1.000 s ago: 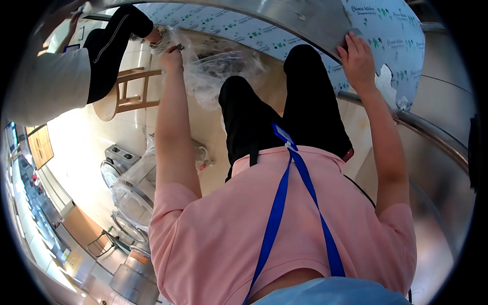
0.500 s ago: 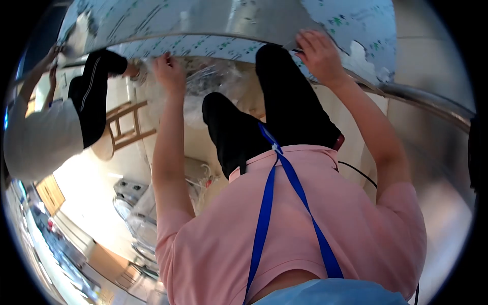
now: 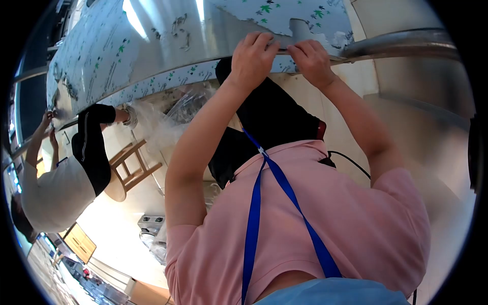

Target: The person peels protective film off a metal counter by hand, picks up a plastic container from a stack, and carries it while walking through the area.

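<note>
A long metal counter [image 3: 168,51] lies before me, partly covered in pale protective film [image 3: 295,14] printed with green leaves and lettering. The film has torn, ragged borders, and bare shiny metal shows between its patches. At the counter's near edge my left hand [image 3: 252,60] has its fingers bent and pressed together. Close on its right, my right hand [image 3: 314,62] pinches with thumb and fingers at the same edge. A small, thin dark piece shows between the two hands; what it is I cannot make out.
At the left another person [image 3: 61,188] sits on a wooden stool [image 3: 127,173], hands at the counter's far end. Crumpled clear plastic [image 3: 188,107] lies beneath the counter. A thick metal pipe [image 3: 401,44] runs out to the right. A metal appliance [image 3: 151,222] stands on the floor.
My left hand has moved right and up to the counter edge beside my right hand. My right hand has shifted slightly left and down. The view has turned, showing more of the counter top.
</note>
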Demonstrator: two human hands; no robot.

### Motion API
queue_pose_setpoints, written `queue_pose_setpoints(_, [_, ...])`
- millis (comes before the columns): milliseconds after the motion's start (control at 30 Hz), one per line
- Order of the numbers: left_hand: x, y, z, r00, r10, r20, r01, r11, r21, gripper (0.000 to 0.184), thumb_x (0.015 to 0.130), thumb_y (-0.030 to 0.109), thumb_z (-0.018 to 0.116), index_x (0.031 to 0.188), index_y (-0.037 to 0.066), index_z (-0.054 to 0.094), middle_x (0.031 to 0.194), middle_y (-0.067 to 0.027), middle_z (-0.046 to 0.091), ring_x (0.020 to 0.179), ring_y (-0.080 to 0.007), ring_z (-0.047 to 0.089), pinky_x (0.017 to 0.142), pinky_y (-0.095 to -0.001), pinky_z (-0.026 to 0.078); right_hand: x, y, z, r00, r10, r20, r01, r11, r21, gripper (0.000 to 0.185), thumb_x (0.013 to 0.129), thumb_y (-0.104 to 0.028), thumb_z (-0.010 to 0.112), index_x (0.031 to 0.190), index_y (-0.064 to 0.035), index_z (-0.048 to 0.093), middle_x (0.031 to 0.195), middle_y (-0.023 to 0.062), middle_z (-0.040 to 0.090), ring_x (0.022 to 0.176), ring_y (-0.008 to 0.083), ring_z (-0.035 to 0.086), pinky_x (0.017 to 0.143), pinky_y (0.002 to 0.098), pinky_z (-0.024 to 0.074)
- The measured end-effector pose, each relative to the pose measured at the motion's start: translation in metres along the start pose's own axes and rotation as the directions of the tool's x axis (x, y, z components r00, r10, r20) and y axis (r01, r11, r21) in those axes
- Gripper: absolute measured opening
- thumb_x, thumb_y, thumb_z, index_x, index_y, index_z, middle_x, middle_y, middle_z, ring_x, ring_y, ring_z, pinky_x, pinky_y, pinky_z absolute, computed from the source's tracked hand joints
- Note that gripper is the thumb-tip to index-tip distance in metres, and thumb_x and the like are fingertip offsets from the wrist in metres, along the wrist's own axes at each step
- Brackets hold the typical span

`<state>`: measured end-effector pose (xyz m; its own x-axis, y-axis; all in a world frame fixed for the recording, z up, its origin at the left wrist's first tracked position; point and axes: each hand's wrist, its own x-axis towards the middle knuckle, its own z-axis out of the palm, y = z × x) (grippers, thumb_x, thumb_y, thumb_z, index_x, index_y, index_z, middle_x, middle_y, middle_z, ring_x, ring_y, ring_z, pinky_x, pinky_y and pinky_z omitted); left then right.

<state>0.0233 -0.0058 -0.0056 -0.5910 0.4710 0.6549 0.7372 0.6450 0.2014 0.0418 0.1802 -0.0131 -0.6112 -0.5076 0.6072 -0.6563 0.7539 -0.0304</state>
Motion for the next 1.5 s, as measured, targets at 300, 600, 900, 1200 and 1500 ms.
queue_pose_setpoints(300, [0.009,-0.007,0.023,0.988,0.107,0.113,-0.110,0.994,0.023,0.016,0.066,0.009,0.057,0.082,0.009,0.060,0.084,-0.0031,0.058,0.082,-0.0210,0.056,0.068,-0.0313,0.049,-0.017,0.024,0.001,0.999,0.015,-0.043,-0.013,0.999,0.051,0.019,0.067,-0.006,0.060,0.085,-0.0057,0.063,0.080,0.0045,0.057,0.077,0.0211,0.056,0.067,0.0314,0.0463])
queue_pose_setpoints(600, [0.007,-0.016,0.012,0.979,0.120,0.164,-0.144,0.979,0.143,0.015,0.066,0.010,0.057,0.081,0.010,0.058,0.082,-0.0017,0.055,0.080,-0.0204,0.055,0.067,-0.0309,0.048,-0.012,0.022,0.000,0.986,0.169,0.003,-0.168,0.976,0.136,0.010,0.069,-0.009,0.063,0.079,-0.0073,0.066,0.079,0.0024,0.058,0.079,0.0196,0.055,0.071,0.0297,0.0462])
queue_pose_setpoints(900, [0.022,-0.018,0.005,0.945,0.257,0.201,-0.282,0.954,0.102,0.018,0.067,0.010,0.057,0.085,0.009,0.061,0.082,-0.0017,0.057,0.079,-0.0178,0.057,0.064,-0.0286,0.048,-0.003,0.018,0.002,0.941,0.335,0.053,-0.337,0.905,0.258,0.007,0.073,-0.011,0.064,0.076,-0.0053,0.065,0.077,0.0039,0.055,0.080,0.0227,0.052,0.071,0.0320,0.0448])
queue_pose_setpoints(1200, [0.024,-0.020,0.012,0.910,0.312,0.272,-0.359,0.923,0.142,0.016,0.066,0.011,0.057,0.081,0.006,0.060,0.076,-0.0018,0.055,0.073,-0.0162,0.058,0.060,-0.0259,0.049,0.000,0.027,0.007,0.937,0.335,0.100,-0.349,0.883,0.314,0.007,0.074,-0.008,0.064,0.079,-0.0033,0.064,0.075,0.0057,0.052,0.077,0.0244,0.050,0.068,0.0330,0.0431])
queue_pose_setpoints(1500, [0.023,-0.016,0.014,0.903,0.260,0.343,-0.342,0.917,0.204,0.018,0.067,0.011,0.056,0.083,0.005,0.061,0.080,-0.0029,0.058,0.077,-0.0154,0.059,0.062,-0.0252,0.050,0.001,0.034,0.010,0.935,0.323,0.149,-0.356,0.856,0.375,0.009,0.075,-0.007,0.063,0.082,-0.0016,0.064,0.076,0.0066,0.053,0.078,0.0246,0.051,0.068,0.0328,0.0428])
